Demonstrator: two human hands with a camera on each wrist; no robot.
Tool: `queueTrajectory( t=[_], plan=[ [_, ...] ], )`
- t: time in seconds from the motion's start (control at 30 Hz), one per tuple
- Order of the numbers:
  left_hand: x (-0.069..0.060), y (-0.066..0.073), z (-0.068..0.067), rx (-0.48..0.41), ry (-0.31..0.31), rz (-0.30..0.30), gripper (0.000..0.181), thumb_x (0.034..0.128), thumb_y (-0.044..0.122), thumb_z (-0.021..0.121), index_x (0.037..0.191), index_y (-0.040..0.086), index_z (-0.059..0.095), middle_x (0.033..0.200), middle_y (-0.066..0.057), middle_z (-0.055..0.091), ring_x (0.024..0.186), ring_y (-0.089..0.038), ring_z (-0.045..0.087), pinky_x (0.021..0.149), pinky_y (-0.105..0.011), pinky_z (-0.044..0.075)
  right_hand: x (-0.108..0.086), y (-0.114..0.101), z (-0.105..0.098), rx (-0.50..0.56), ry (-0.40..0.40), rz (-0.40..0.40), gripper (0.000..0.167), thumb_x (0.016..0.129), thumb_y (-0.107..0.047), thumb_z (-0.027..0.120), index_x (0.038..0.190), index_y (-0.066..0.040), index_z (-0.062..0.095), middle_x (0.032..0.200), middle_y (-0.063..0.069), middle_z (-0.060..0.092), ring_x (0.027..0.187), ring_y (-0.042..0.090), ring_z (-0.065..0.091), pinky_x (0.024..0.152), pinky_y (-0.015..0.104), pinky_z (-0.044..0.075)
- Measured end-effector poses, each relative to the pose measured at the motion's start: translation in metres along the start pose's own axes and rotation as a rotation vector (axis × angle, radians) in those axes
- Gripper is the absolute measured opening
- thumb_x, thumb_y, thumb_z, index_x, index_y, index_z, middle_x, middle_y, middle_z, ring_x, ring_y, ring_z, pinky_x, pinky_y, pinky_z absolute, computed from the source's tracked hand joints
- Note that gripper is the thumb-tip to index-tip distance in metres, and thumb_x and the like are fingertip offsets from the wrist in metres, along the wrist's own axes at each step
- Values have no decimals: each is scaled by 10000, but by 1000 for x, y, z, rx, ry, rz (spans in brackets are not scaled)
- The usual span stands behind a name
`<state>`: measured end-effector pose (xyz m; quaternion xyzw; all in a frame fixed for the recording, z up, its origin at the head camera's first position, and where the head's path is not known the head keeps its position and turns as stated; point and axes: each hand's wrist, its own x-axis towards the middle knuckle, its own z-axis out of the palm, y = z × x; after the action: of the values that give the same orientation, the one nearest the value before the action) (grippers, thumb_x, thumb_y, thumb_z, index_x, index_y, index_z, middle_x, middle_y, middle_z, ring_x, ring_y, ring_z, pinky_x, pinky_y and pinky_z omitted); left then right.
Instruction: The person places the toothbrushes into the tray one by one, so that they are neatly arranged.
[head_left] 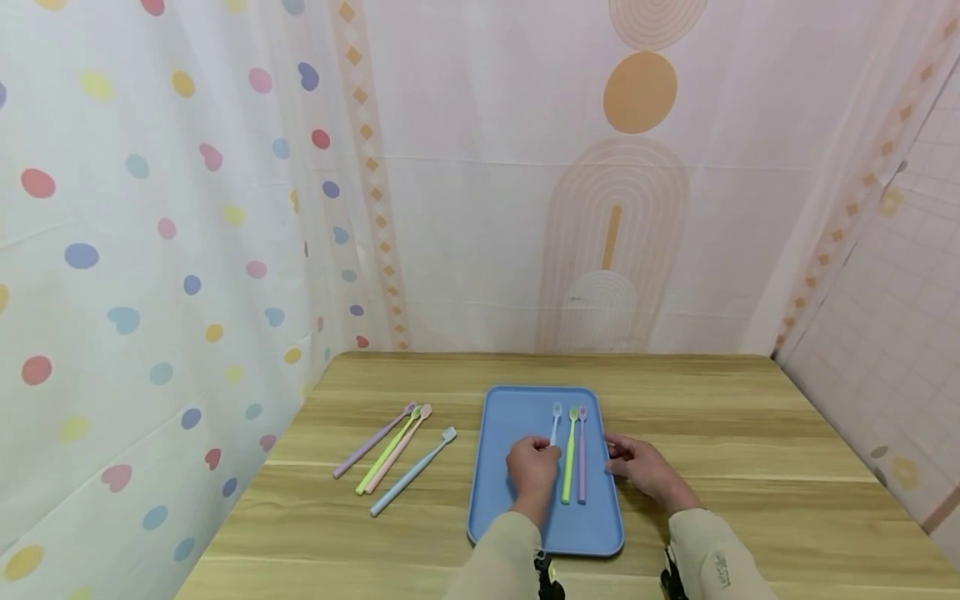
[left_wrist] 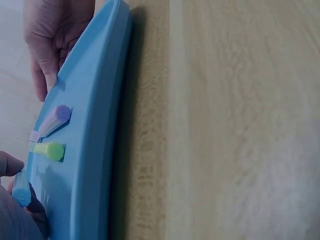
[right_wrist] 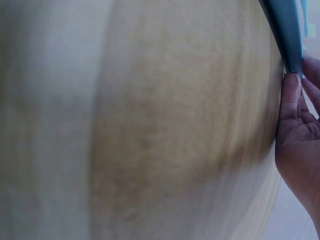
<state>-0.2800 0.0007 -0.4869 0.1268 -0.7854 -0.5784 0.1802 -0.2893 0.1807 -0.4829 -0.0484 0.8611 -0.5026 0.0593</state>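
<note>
My left hand (head_left: 534, 468) is over the blue tray (head_left: 510, 400), pinching a light blue toothbrush (head_left: 556, 423); its handle end (left_wrist: 21, 189) shows between the fingers in the left wrist view. To the right of it a green toothbrush (head_left: 569, 467) and a purple toothbrush (head_left: 582, 467) lie side by side on the tray, heads away from me. My right hand (head_left: 643, 468) grips the tray's right rim, thumb and fingertips at the edge in the right wrist view.
Left of the tray, on the wooden table (head_left: 300, 550), lie a purple toothbrush (head_left: 372, 442), a yellow-green toothbrush (head_left: 386, 454), a pink toothbrush (head_left: 397, 454) and a blue toothbrush (head_left: 411, 477), all slanted. Patterned curtains (head_left: 465, 208) hang behind the table and along its left side.
</note>
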Motion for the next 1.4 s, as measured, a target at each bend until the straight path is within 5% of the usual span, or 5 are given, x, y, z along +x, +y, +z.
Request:
queueTrajectory(
  t=[0.47,0.9,1.4],
  plan=[
    [-1,2,11,104,29,0,82,735,-21,767,804,8,734,730,-54,657,657,-191,599,605,-360,523,-2,-2,1,5,2,-21,501,894,38,655,1375,82,524,1117,157,640,977,252,564,805,364,495],
    [-3,6,6,207,25,107,73,722,-59,737,768,-2,735,719,-71,657,652,-193,597,598,-363,519,-1,-2,2,8,11,-21,504,884,49,659,1368,93,525,1122,162,644,1002,264,568,856,397,486],
    [-3,6,6,193,16,110,137,717,-80,736,842,-26,731,736,-75,655,692,-208,613,624,-372,531,-1,-1,0,-2,13,5,514,892,37,652,1388,64,521,1140,147,638,993,251,556,834,379,481]
  ],
)
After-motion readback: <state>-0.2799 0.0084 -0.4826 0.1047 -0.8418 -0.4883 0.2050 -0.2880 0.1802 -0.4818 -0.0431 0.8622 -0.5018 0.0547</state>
